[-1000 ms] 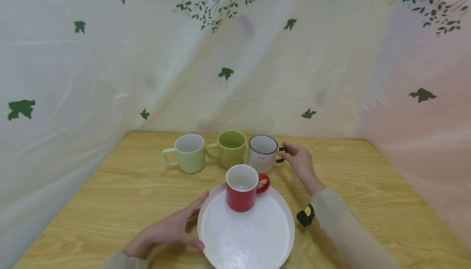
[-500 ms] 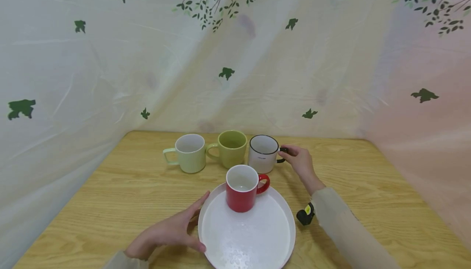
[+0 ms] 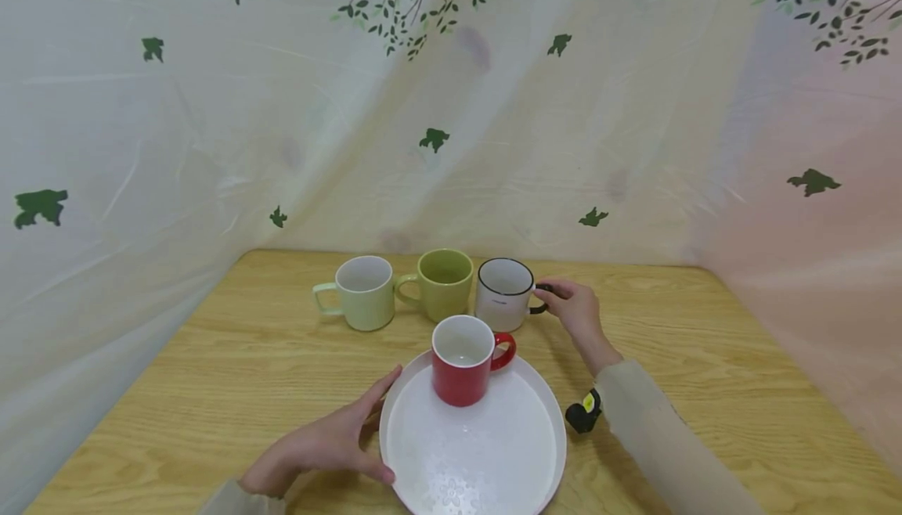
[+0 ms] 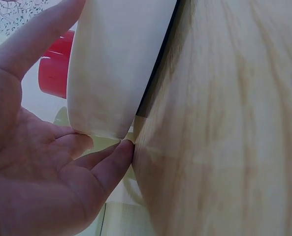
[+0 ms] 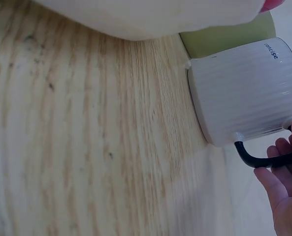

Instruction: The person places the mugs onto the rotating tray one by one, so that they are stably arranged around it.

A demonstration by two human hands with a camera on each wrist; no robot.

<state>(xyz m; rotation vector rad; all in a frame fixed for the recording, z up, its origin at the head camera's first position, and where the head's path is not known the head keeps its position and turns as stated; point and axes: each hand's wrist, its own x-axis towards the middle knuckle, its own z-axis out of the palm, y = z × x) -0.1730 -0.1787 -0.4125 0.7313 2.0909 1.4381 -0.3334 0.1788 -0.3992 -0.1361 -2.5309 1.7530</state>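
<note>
The tabletop (image 3: 705,374) carries a white tray (image 3: 486,460). The left hand (image 3: 331,441), outspread and unclenched, rests against the tray's left edge. The right hand (image 3: 578,315) grasps a black-rimmed mug (image 3: 502,310) near the tabletop's far edge. Advisable: keep the mug level, its black handle (image 5: 256,161) firmly pinched.

My right hand (image 5: 287,196) grips the black handle (image 5: 259,162) of a white ribbed mug (image 5: 244,93) lettered "concise" beside the wood-grain table (image 5: 96,123). Beyond it shows a green mug (image 5: 232,39), partly hidden by a pale tray (image 5: 146,19).
</note>
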